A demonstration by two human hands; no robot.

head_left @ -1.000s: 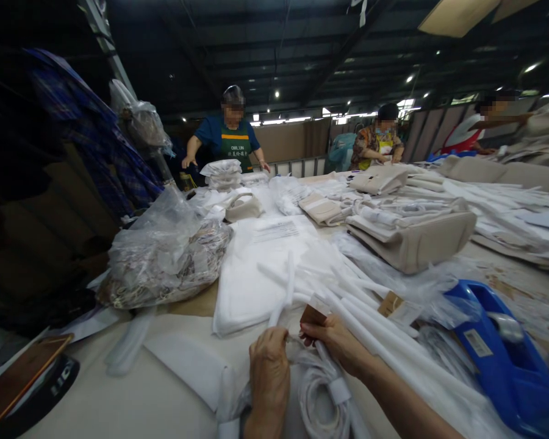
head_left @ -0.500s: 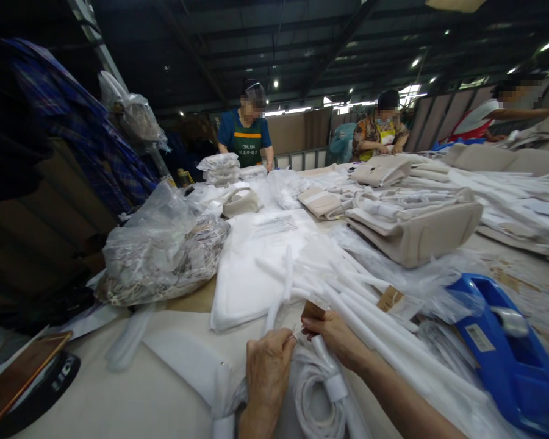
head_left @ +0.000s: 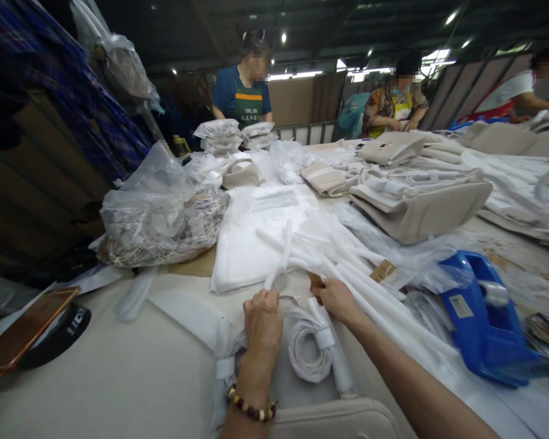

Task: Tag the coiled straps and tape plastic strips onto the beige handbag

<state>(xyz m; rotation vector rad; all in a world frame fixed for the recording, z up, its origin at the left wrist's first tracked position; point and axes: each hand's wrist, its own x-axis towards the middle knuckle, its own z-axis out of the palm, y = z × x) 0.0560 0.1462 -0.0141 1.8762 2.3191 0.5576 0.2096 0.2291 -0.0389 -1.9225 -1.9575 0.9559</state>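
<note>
My left hand (head_left: 263,320), a beaded bracelet at its wrist, has its fingers curled together beside a coiled, wrapped strap (head_left: 310,350); whatever lies in its fingertips is too small to make out. My right hand (head_left: 336,297) pinches a small brown tag (head_left: 316,281) just above the coil. Beneath both arms a beige bag (head_left: 333,421) lies on the table, its front edge nearest me. A second wrapped strap part (head_left: 224,366) stands to the left of my left wrist.
A blue tape dispenser (head_left: 485,329) sits at the right. White foam tubes (head_left: 370,305) stretch diagonally beside my right arm. A plastic bag of strings (head_left: 165,225) and a phone (head_left: 27,332) are at the left. Stacked white sheets (head_left: 260,244) lie ahead; people work beyond.
The view has tilted down, showing more of the beige bag and my bracelet. My hands have moved slightly apart. The tag remains in my right hand.
</note>
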